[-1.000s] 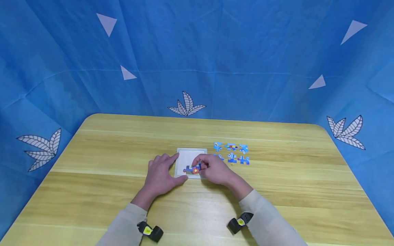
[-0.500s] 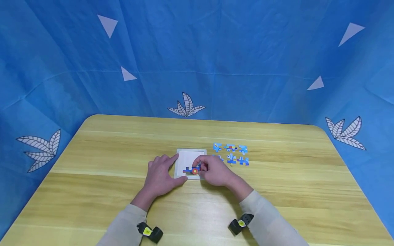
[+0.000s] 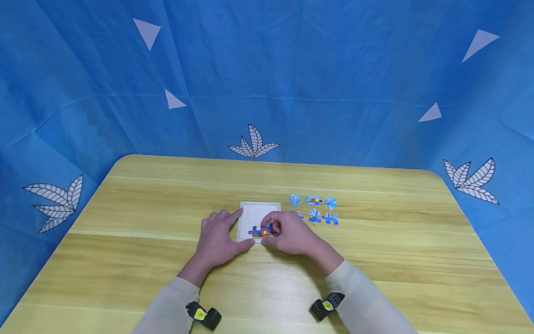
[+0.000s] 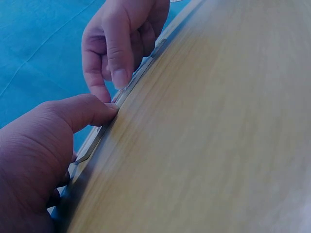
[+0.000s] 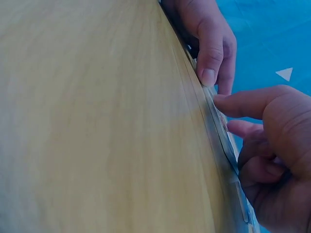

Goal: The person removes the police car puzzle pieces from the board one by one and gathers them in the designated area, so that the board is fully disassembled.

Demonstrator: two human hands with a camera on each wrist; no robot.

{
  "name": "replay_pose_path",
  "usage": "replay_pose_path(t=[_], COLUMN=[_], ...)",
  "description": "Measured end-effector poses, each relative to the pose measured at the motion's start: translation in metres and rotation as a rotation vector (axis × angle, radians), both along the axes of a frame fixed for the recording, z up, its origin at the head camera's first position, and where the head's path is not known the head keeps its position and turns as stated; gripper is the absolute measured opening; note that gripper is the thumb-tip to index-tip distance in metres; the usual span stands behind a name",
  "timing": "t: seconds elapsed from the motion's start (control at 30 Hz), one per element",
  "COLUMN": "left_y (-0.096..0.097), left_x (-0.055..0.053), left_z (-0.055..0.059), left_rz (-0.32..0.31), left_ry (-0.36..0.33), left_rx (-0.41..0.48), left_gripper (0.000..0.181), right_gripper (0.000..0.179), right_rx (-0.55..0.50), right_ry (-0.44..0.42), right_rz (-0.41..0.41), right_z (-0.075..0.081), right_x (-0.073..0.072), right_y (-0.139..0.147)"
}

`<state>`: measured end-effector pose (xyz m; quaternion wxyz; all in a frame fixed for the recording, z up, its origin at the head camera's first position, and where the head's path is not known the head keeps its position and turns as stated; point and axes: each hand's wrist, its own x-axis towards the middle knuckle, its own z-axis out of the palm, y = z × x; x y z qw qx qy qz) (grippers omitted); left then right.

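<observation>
In the head view, a white square puzzle frame (image 3: 252,213) lies on the table. Along its near side sit jigsaw pieces (image 3: 265,232) with a blue and red vehicle picture. My left hand (image 3: 217,239) spreads over the frame's left side, thumb tip on the near rim, index finger along the left edge. My right hand (image 3: 292,232) bends thumb and index finger about a piece in the lower right part, hiding some of it. In the right wrist view the right thumb (image 5: 243,103) is right at the frame's edge, the other fingers curled.
Several loose blue jigsaw pieces (image 3: 314,215) lie in two rows just right of the frame, one partly behind my right hand. The wooden table (image 3: 375,232) ends at the back against a blue curtain (image 3: 333,69).
My right thumb has slid left and toward the near rim of the frame, while the index finger stays on the pieces. My left hand holds its place.
</observation>
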<state>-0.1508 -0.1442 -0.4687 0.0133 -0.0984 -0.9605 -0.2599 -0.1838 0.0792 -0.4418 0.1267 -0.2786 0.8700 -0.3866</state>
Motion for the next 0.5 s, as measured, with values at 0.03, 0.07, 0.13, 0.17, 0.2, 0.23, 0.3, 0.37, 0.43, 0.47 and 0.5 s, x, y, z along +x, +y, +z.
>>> replay_pose_path(t=[0.03,0.07,0.13,0.17,0.2,0.23,0.3,0.37,0.43,0.47,0.5], left_y=[0.0001,0.0001,0.0002,0.0002,0.0001,0.0001,0.0,0.0,-0.0001,-0.0001,-0.0001], left_x=[0.0,0.0001,0.0001,0.0,0.0,-0.0001,-0.0002,-0.0002,-0.0002,-0.0001,-0.0002], left_z=[0.0002,0.0003,0.0005,0.0005,0.0007,0.0009,0.0011,0.0015,0.0017,0.0016,0.0017], left_rz=[0.0,0.001,0.001,0.001,0.002,0.003,0.002,0.002,0.002,0.001,0.002], left_ry=[-0.002,-0.003,-0.006,-0.006,-0.006,-0.004,0.0,0.004,0.008,0.008,0.009], left_rx=[0.001,0.002,0.003,0.004,0.004,0.005,0.005,0.008,0.011,0.012,0.012], left_gripper=[0.09,0.09,0.09,0.09,0.09,0.09,0.09,0.089,0.089,0.089,0.089], right_gripper=[0.026,0.026,0.026,0.025,0.025,0.024,0.024,0.023,0.023,0.022,0.022], right_rx=[0.006,0.014,0.023,0.026,0.03,0.033,0.038,0.042,0.044,0.045,0.047], right_ry=[0.001,0.001,0.005,0.004,0.007,0.012,0.016,0.015,0.017,0.015,0.015], right_rz=[-0.002,-0.005,-0.009,-0.011,-0.013,-0.013,-0.013,-0.013,-0.012,-0.013,-0.015], right_z=[0.0003,0.0004,0.0005,0.0005,0.0002,-0.0003,-0.0011,-0.0017,-0.002,-0.0016,-0.0015], right_x=[0.0,-0.0001,-0.0003,-0.0003,-0.0004,-0.0006,-0.0007,-0.0006,-0.0004,-0.0002,0.0], right_y=[-0.0003,-0.0005,-0.0007,-0.0009,-0.001,-0.0009,-0.0011,-0.0013,-0.0017,-0.002,-0.0023])
